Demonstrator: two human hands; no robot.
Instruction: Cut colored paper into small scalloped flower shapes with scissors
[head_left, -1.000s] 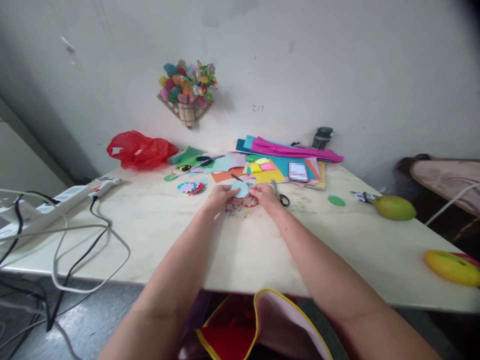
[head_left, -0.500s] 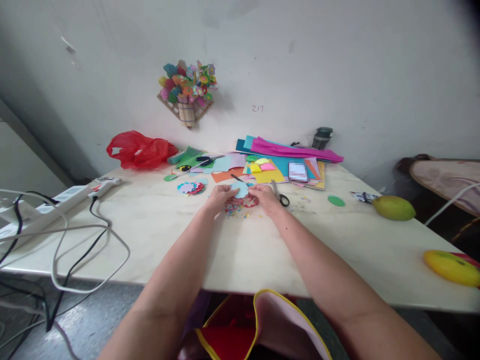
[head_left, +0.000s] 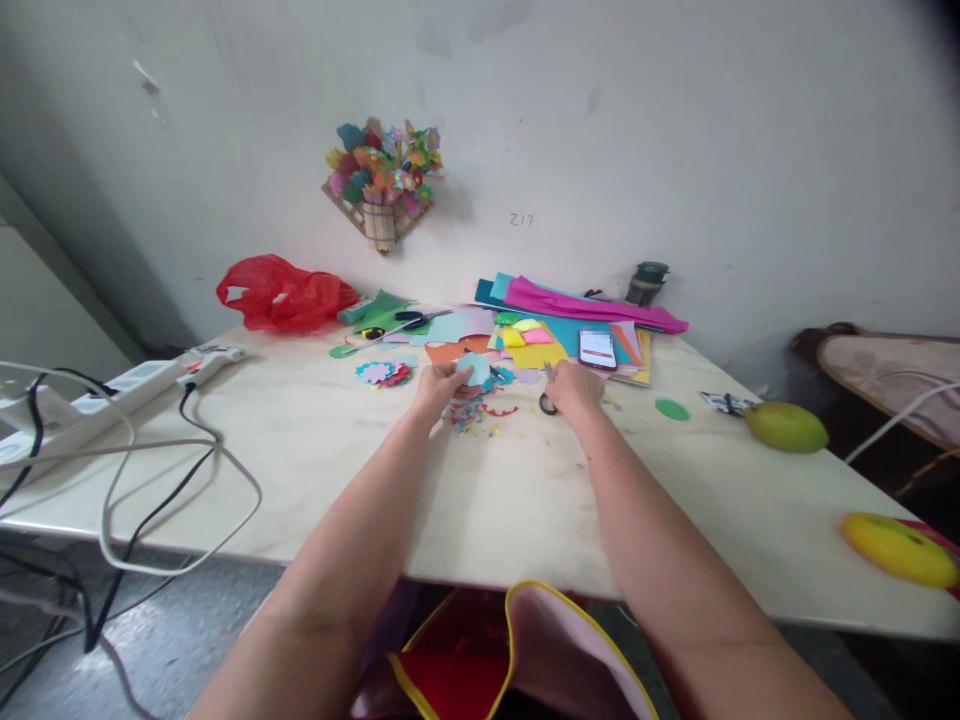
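Blue disc [head_left: 474, 369] is sitting pinched in L hand [head_left: 439, 391]; R hand [head_left: 576, 388] is hiding pt of scissors [head_left: 548, 409], I can't tell if gripping.

Pale, smooth-topped counter [head_left: 495, 510]. Left: white power strip [head_left: 139, 390]. Back: crumpled red plastic bag [head_left: 289, 295], overlapping coloured sheets [head_left: 448, 326]. Middle: stacked scalloped paper shapes [head_left: 384, 374], scattered scraps [head_left: 471, 418]. Right: green oval [head_left: 673, 409], green-yellow fruit [head_left: 787, 427], yellow fruit [head_left: 900, 550].
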